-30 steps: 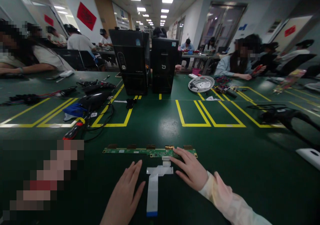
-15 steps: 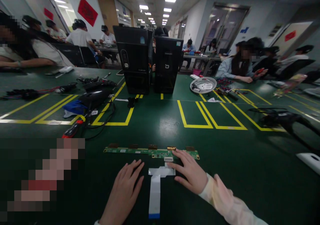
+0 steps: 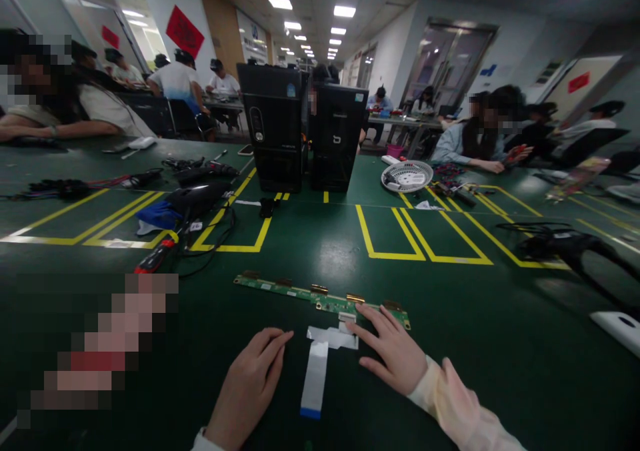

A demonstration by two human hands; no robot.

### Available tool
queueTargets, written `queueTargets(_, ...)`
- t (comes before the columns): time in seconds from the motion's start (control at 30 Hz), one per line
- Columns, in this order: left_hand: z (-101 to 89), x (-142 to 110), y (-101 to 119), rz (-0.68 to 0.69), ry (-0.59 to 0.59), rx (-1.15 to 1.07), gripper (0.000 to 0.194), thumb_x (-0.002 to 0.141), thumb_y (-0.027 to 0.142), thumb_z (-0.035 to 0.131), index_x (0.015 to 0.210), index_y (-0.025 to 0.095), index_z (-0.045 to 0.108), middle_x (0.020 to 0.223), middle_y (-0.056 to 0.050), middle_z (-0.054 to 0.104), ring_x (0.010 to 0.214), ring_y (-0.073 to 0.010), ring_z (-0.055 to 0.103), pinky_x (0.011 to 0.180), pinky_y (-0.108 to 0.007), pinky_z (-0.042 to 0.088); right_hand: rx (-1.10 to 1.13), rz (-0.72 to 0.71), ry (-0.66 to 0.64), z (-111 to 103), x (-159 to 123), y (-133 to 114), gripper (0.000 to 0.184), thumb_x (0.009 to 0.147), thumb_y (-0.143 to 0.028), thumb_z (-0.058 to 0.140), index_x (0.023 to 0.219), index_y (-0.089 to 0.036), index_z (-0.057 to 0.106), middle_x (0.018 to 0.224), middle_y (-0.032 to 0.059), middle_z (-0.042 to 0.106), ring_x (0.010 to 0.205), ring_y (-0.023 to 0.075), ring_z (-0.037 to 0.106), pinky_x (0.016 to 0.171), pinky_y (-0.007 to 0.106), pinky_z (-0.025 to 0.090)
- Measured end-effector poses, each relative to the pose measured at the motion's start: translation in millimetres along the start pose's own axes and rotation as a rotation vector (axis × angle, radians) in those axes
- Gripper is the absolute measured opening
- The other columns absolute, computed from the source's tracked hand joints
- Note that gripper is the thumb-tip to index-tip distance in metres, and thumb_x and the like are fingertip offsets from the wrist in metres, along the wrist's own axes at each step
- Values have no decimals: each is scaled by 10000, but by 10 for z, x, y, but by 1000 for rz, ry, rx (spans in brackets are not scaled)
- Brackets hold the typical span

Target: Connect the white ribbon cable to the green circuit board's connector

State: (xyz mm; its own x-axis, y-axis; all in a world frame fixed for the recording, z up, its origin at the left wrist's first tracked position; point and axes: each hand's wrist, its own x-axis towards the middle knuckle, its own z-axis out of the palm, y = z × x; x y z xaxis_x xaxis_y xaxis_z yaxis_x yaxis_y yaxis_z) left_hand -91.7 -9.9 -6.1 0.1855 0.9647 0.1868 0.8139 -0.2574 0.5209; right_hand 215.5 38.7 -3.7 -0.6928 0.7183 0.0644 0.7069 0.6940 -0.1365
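A long narrow green circuit board (image 3: pixel 300 293) lies on the green table in front of me. A white flat ribbon cable (image 3: pixel 317 367) with a blue tip runs from the board's connector toward me. My right hand (image 3: pixel 395 351) lies flat with fingers spread, its fingertips on the board's right end beside the cable's head. My left hand (image 3: pixel 247 387) rests flat on the table just left of the cable, fingers stretched out, holding nothing.
Two black computer towers (image 3: pixel 305 127) stand at the table's middle. A red-handled screwdriver (image 3: pixel 155 259), black cables and a blue cloth (image 3: pixel 155 214) lie at left. A white fan grille (image 3: pixel 407 175) sits far right. A white object (image 3: pixel 617 324) lies at right. Other people sit at the tables.
The view has tilted and shifted, so the board now lies slanted. Both hands keep their places beside the ribbon cable; the right hand slid slightly right.
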Motion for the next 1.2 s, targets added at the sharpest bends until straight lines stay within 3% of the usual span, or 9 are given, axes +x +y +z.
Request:
queueTargets(0.1,-14,23,32,3,-43,-63,339,911,249,417,1209,292,574,1235,-26,577,1089,-192,590,929,-344,501,-48,66,28,14,-207,81,623,890,-532,426,1445,-278,299,1498,140,263,1359,313,268,1046,585,279)
queueTargets(0.27,-94,47,110,13,-78,-238,319,933,264,384,1164,284,602,1144,-28,619,993,-169,631,874,-294,527,-187,223,108,71,-712,296,626,882,-528,441,1446,-300,291,1476,127,317,1311,308,364,1005,551,365)
queueTargets(0.5,-99,18,55,-40,-111,-358,325,947,292,376,1197,268,581,1111,-48,616,885,-162,645,775,-275,551,-315,617,187,192,-1334,436,579,902,-561,305,1412,-295,370,1417,112,407,1241,301,456,976,512,405)
queueTargets(0.7,-108,40,77,-12,-133,-339,326,949,287,374,1202,270,580,1113,-40,608,952,-165,627,830,-281,528,-318,1026,180,206,-1478,482,677,885,-619,162,1426,-256,346,1386,144,426,1276,348,394,944,561,392)
queueTargets(0.9,-107,24,63,-29,-169,-337,333,953,294,370,1226,279,559,1136,-36,599,984,-169,615,854,-301,523,-227,1309,181,80,-1607,783,756,834,-664,183,1420,-222,362,1400,176,397,1273,395,374,944,603,346)
queueTargets(1.03,-97,26,60,-20,-172,-326,333,953,290,369,1228,268,555,1143,-39,595,1009,-170,605,884,-311,510,-157,1453,180,-100,-1648,1013,778,822,-665,186,1399,-188,396,1403,214,381,1280,416,346,940,607,317)
queueTargets(1.2,-112,42,83,-15,-163,-297,327,947,277,375,1205,268,576,1127,-35,613,982,-167,620,855,-304,528,-120,1528,192,-266,-1645,1236,797,835,-671,122,1394,-173,393,1409,234,358,1282,418,333,950,583,289)
